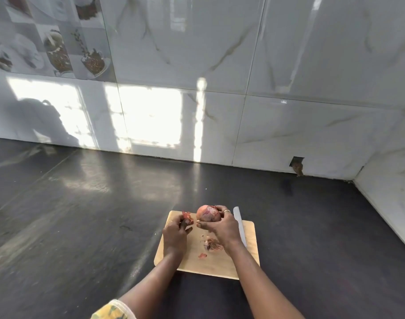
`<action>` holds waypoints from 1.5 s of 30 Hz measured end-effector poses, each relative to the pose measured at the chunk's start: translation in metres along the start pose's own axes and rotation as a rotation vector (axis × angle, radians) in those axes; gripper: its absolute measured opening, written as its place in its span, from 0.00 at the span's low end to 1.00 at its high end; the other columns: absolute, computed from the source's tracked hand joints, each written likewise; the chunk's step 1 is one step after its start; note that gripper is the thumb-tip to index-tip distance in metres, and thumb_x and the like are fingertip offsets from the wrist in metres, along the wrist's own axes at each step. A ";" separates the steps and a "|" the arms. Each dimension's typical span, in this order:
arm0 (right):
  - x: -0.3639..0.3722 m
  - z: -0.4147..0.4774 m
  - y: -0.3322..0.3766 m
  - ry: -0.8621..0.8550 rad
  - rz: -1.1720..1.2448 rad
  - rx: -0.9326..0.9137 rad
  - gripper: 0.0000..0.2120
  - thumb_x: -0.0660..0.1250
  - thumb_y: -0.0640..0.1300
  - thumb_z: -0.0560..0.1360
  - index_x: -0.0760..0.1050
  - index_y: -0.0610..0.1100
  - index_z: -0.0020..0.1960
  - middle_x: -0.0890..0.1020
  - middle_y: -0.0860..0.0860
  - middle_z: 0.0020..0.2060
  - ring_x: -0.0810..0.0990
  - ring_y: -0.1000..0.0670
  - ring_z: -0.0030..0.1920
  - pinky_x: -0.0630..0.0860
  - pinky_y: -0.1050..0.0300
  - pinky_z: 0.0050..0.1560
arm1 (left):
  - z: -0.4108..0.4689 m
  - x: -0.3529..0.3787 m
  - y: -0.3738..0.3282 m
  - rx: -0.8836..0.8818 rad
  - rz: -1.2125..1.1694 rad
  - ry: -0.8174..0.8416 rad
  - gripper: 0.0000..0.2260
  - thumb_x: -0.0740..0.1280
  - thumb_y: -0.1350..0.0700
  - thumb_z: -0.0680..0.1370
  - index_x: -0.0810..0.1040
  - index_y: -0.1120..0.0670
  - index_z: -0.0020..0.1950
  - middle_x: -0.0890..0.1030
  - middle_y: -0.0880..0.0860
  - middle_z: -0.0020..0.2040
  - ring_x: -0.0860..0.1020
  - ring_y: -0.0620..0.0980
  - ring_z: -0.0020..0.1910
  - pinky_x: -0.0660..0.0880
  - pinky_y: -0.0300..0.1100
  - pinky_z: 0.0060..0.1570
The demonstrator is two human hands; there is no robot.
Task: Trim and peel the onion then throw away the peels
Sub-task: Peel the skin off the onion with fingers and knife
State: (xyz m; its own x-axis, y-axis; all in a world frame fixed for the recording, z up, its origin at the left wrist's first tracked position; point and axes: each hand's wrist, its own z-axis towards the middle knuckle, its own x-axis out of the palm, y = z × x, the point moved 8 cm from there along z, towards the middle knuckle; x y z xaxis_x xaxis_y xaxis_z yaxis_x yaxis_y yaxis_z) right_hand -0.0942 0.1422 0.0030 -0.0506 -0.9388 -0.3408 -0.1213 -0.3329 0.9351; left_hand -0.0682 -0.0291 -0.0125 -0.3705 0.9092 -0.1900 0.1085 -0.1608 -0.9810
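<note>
A reddish onion (207, 213) is held above the far edge of the wooden cutting board (249, 256), partly skinned. My right hand (222, 226) grips it from the right, fingers curled around it. My left hand (175, 236), just left of the onion, pinches a strip of red peel (187, 218). On the board lie a trimmed root end (212, 245) and a small peel scrap (202, 256). A knife (239, 223) rests on the board's right side, mostly behind my right hand and wrist.
The board sits on a dark countertop (81, 215). A glossy tiled wall (196, 88) runs along the back and meets a side wall (392, 192) at the right corner. A small hole in the wall (297, 164) is at the back right.
</note>
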 end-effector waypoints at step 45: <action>-0.025 -0.029 0.006 -0.039 -0.010 -0.178 0.33 0.82 0.39 0.57 0.74 0.47 0.59 0.75 0.53 0.52 0.77 0.54 0.53 0.74 0.70 0.50 | -0.016 0.032 -0.034 0.280 0.223 0.251 0.15 0.68 0.61 0.74 0.77 0.60 0.60 0.77 0.56 0.59 0.74 0.33 0.51 0.72 0.26 0.50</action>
State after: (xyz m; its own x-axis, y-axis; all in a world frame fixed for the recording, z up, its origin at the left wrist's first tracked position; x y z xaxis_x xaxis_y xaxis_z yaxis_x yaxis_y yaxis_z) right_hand -0.0647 0.1616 0.0196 -0.0893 -0.9324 -0.3501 0.0555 -0.3556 0.9330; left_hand -0.0694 0.0115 0.0154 -0.1267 0.9000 -0.4171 -0.1063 -0.4304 -0.8963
